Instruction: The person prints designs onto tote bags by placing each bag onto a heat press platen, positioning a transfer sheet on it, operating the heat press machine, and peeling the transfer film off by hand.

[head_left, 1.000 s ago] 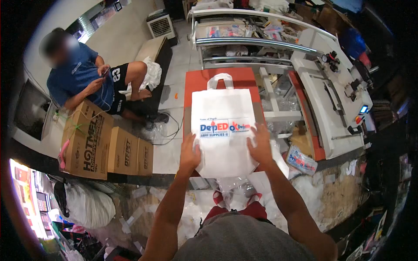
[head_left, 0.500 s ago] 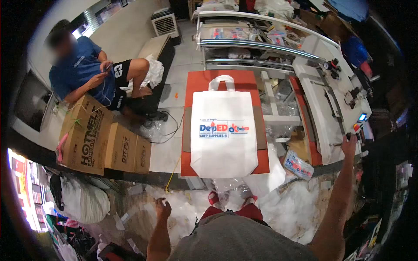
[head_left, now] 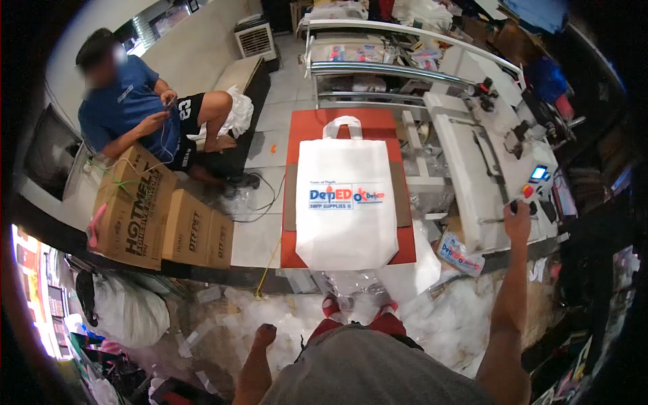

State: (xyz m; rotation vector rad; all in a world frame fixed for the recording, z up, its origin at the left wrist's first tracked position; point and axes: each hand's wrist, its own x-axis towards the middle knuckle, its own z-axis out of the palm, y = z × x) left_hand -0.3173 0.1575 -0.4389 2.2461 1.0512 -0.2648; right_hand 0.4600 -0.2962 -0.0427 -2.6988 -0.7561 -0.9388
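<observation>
My right hand [head_left: 518, 217] is closed around a black knob handle [head_left: 514, 206] at the near end of the heat press's white sliding head [head_left: 466, 175]. Left of that head, a white tote bag [head_left: 345, 236] lies flat on the red press bed [head_left: 289, 250]. Its handles point away from me, and blue and red lettering is printed across its middle. My left hand [head_left: 265, 335] hangs low beside my body with its fingers curled in, and nothing shows in it.
A person [head_left: 128, 101] in a blue shirt sits at the left, holding a phone. Cardboard boxes [head_left: 138, 223] stand below them. A printed plastic packet [head_left: 460, 253] lies right of the bed. Metal rails [head_left: 398, 71] cross behind it. Plastic wrap [head_left: 439, 324] covers the floor.
The press head has slid left toward the bed, with my right hand moving along on its handle. My left hand has shifted slightly right and down, its fingers now more curled.
</observation>
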